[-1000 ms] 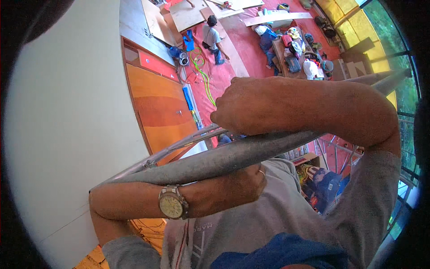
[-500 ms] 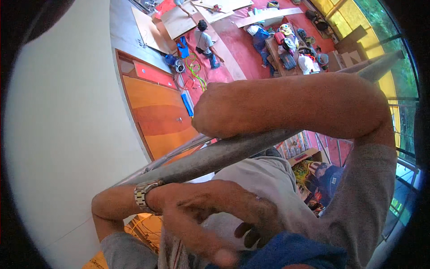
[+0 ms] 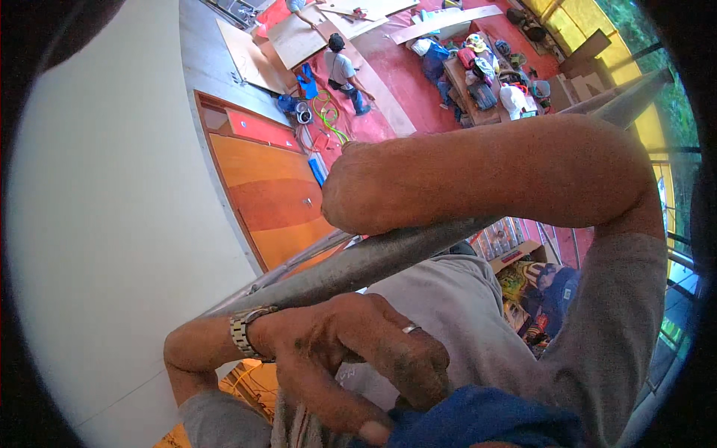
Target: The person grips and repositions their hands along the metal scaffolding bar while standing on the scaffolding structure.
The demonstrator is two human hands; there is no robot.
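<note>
My left hand point(image 3: 358, 351), with a metal watch point(image 3: 243, 332) at the wrist and a ring on one finger, is bent inward in front of my grey shirt point(image 3: 441, 299). Its fingers curl down and its thumb rests at the edge of a dark blue cloth point(image 3: 478, 418), which it appears to pinch. My right forearm lies across a thick grey metal pipe point(image 3: 373, 257), elbow out to the right. The end of my right hand point(image 3: 345, 187) bends down over the pipe's far side; its fingers are hidden.
Far below, a person point(image 3: 343, 71) stands on the red floor point(image 3: 403, 56) near wooden boards point(image 3: 302, 37) and a green hose point(image 3: 325, 112). A table piled with bags point(image 3: 482, 82) is at upper right. A white wall point(image 3: 112, 209) and orange door point(image 3: 269, 183) are left; an open box point(image 3: 523, 257) sits below.
My left hand's fingers have curled in and its thumb has come to the blue cloth. The right arm stays on the pipe, while the view has shifted slightly.
</note>
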